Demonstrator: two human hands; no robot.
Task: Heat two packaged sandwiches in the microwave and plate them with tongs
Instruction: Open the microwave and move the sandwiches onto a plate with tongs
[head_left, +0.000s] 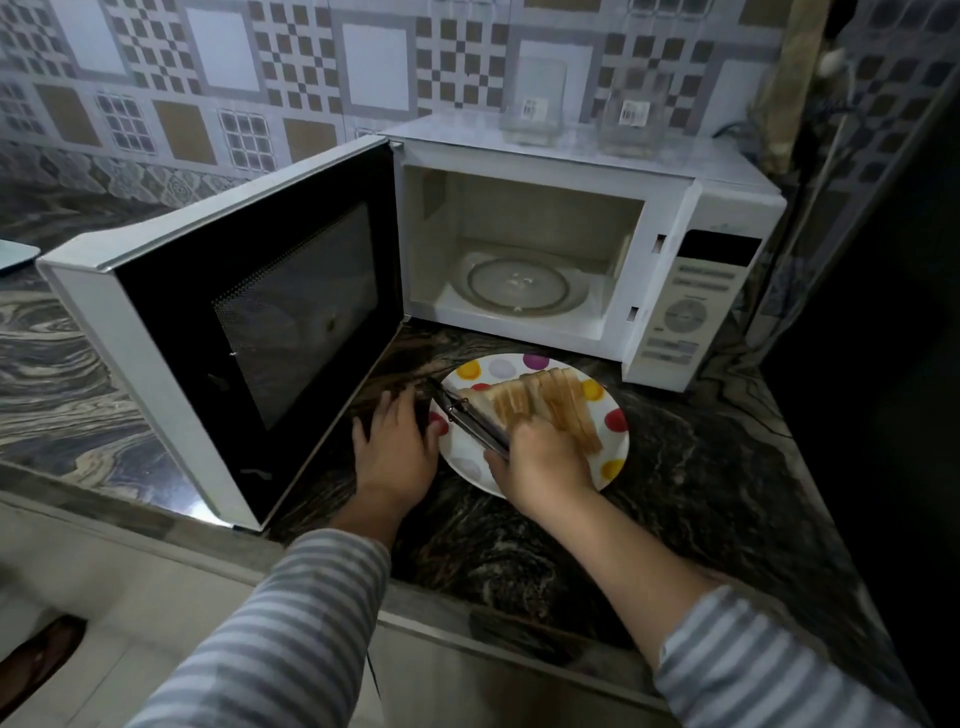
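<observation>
I judge the task near its end — the toasted sandwich halves (545, 402) lie on the polka-dot plate (615, 457), at six o'clock from the open, empty microwave (571, 249). My right hand (545, 460) grips the tongs (467, 418), still at the bread; my left hand (397, 441) rests flat on the tabletop (701, 467), fingers relaxed. Remaining: release tongs, shut door. No writing legible — jar stickers blurred.

Your left hand (395, 441) lies palm down with the fingers extended and slightly spread, pointing forward. Your left forearm, in a striped sleeve, runs up from the lower left. Your right hand (540, 460) is curled into a grip, knuckles up, wrist bent slightly inward. Your right forearm is bare to the pushed-back sleeve at lower right.
</observation>
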